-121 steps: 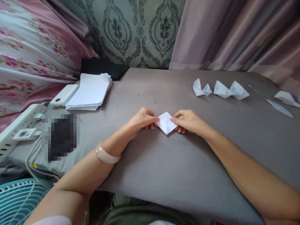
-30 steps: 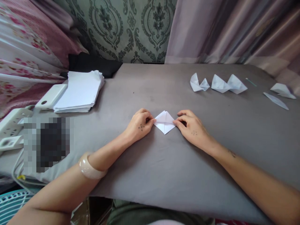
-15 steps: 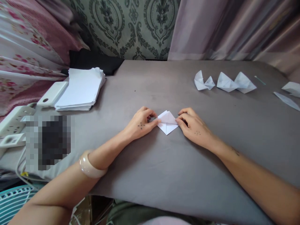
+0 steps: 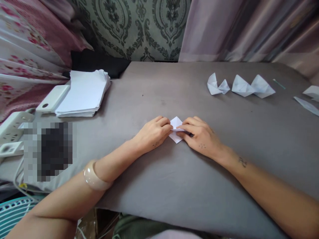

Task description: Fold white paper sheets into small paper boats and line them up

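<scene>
- Held the folded paper [image 4: 175, 136] low at the grey-covered desk [image 4: 169, 189], near the front edge, between both hands.
- Had the left hand [image 4: 156, 132] curled nearly closed, gripping the paper's left corner; covered that corner with bent fingers, hiding most fingertips.
- Had the right hand [image 4: 200, 136] half bent, forefinger reaching across the paper's middle, thumb just below, pinching the creased edge between; hid the right corner completely.
- Saw only the far point, the near point and a narrow middle strip of paper; could not count the layers.
- Wore a pale bangle [image 4: 92, 176] on the left forearm; lost both upper arms past the frame.
- Saw a smaller folded shape [image 4: 217, 85] and a larger folded shape [image 4: 253, 87] side by side at the far right, well apart from the hands, near a thin green stick [image 4: 279, 83].
- Found a narrow white piece [image 4: 306, 105] and a wider white piece [image 4: 312, 92] cut off at the right edge.
- Saw a paper stack [image 4: 81, 91] at the far left, partly covering a white case [image 4: 51, 99].
- Could not identify the dark pixelated patch [image 4: 53, 151] just below.
- Lost part of the power strip [image 4: 12, 129] and teal grille [image 4: 17, 215] beyond the left edge.
</scene>
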### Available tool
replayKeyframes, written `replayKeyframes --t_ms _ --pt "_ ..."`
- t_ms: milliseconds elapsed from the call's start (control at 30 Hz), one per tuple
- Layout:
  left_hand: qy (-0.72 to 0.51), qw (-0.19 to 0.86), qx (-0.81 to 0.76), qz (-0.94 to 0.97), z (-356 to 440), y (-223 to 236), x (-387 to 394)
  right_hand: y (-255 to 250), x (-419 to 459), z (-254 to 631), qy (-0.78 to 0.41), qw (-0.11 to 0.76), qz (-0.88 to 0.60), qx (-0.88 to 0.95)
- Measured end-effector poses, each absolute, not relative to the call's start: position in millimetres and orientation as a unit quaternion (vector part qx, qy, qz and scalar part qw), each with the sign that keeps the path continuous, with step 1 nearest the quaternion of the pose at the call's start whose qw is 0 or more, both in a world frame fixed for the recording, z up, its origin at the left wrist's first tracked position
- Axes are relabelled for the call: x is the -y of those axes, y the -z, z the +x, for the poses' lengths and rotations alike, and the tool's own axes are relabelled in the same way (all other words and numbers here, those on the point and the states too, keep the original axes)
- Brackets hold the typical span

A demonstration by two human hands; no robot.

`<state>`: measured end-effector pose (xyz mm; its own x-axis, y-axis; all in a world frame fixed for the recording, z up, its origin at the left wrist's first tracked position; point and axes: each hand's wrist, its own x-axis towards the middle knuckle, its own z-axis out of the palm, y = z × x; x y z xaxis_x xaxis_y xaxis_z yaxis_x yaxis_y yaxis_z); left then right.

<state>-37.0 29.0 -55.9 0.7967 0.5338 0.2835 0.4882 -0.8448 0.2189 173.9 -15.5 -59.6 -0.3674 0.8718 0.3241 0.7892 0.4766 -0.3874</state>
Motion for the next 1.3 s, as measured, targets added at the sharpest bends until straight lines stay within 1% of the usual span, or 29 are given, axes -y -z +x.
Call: replayKeyframes --t_ms 133,333,433,567,667,933,1300 --pt "-0.161 0.099 -0.318 0.929 -34 57 -27 57 15 171 -0.076 0.225 -0.512 0.825" --pt "-0.182 0.214 -0.437 0.855 -25 53 -30 53 10 166 -0.119 0.205 -0.565 0.790" --pt "-0.182 0.263 -0.468 0.824 -22 46 -32 55 9 169 -0.150 0.229 -0.585 0.764" --pt "-0.179 0.289 -0.468 0.816 -25 42 -34 56 15 175 -0.157 0.289 -0.614 0.718" --pt "-0.182 0.315 -0.451 0.815 -29 44 -37 58 18 177 -0.141 0.282 -0.627 0.713" --pt "-0.207 0.320 -0.466 0.799 -28 44 -35 58 17 173 -0.130 0.249 -0.658 0.699" --pt "-0.202 0.310 -0.478 0.796 -28 45 -35 58 11 174 -0.160 0.268 -0.671 0.672"
